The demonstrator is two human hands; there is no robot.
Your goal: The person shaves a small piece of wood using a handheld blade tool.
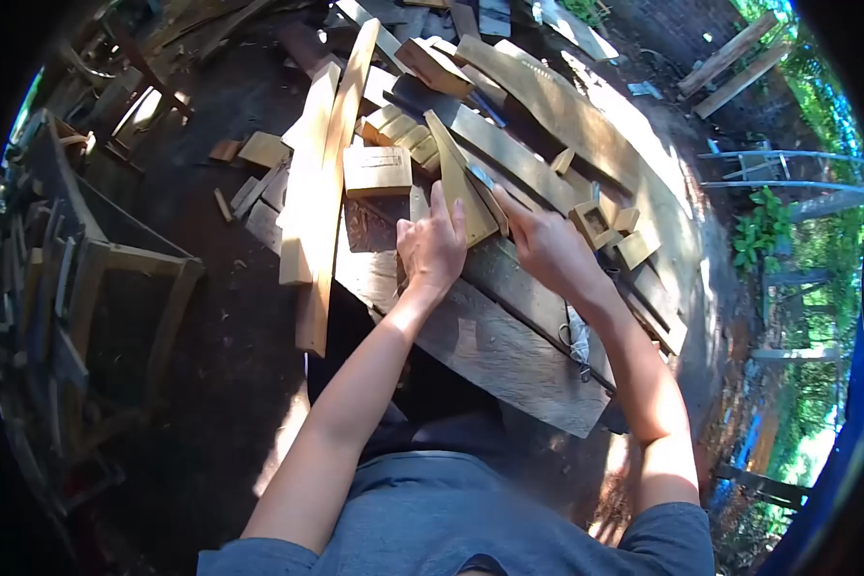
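My left hand (pixel 432 240) presses on the lower end of a tapered wooden piece (pixel 462 192), its index finger and thumb stretched along the wood and the other fingers curled. The piece lies tilted on the work surface, narrow end away from me. My right hand (pixel 552 248) is closed around a narrow tool with a metallic blade (pixel 480 176), which lies along the right edge of the piece. Its handle is hidden in my fingers, and its exact kind cannot be made out. Left of my left hand sits a wooden block (pixel 377 171) with a slot in its top.
Long planks (pixel 328 182) stick out over the bench's left side. Small mortised offcuts (pixel 593 221) lie to the right, near a wide curved board (pixel 566 115). A clear plastic bag (pixel 578 336) hangs by the bench (pixel 509 360) edge. A wooden frame (pixel 139 259) stands at left.
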